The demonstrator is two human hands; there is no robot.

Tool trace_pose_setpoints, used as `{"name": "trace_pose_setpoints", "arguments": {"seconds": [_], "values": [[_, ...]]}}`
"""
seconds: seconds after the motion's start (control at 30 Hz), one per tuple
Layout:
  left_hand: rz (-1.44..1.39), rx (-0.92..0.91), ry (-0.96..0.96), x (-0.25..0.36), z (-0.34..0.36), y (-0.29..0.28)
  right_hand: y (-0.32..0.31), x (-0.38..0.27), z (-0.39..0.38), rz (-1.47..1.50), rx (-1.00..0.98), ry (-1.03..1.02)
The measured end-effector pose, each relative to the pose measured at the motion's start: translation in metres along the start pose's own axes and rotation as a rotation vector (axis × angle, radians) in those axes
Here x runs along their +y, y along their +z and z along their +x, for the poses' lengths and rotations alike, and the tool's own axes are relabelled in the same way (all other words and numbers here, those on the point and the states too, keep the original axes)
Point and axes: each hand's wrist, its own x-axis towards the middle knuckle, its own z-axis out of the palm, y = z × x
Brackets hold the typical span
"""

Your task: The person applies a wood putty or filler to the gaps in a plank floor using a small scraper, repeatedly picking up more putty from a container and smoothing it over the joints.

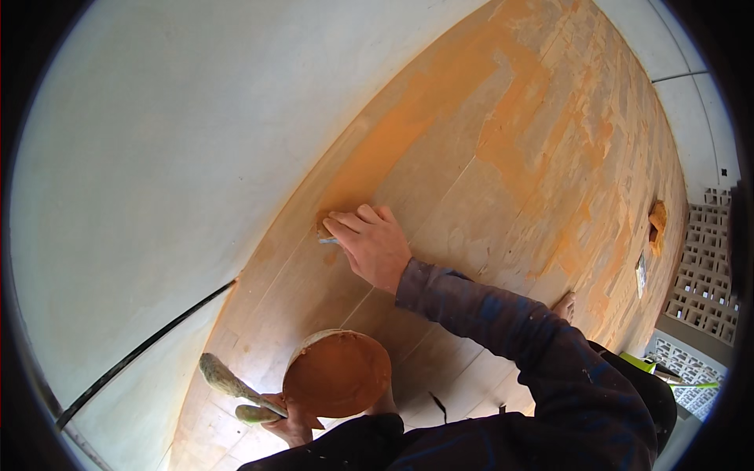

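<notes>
My right hand point(373, 245) is pressed to the wooden floor point(428, 184), closed on a small flat spreader point(327, 239) with a pale bluish edge. Beside its fingertips, a band of orange-brown filler paste point(400, 133) runs up along the floor's left border. Low in the picture, my left hand point(292, 428) is closed around two hand tools point(228, 378) with pale, smeared, rounded ends; their other ends are hidden. Right against that hand stands a round bucket point(377, 345) holding reddish-brown paste, its rim smeared.
A white wall point(157, 157) with a dark strip point(149, 341) borders the floor on the left. My bare foot point(565, 304) rests at right. Farther right lie an orange-stained lump point(657, 224) and a small flat pale object point(641, 275). Perforated blocks point(701, 275) line the far right.
</notes>
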Motion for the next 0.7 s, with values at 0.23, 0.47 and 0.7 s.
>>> {"name": "trace_pose_setpoints", "arguments": {"seconds": [0.23,0.47,0.7], "values": [[-0.055,-0.012,0.063,0.019,-0.003,0.021,-0.077,0.207,0.092,-0.322,0.278,0.226],[-0.027,0.006,0.066,0.003,0.002,0.003,-0.049,0.115,0.018,-0.094,0.043,-0.106],[0.066,-0.062,0.156,0.012,0.003,0.02,-0.074,0.212,0.081,-0.259,0.206,0.067]]}}
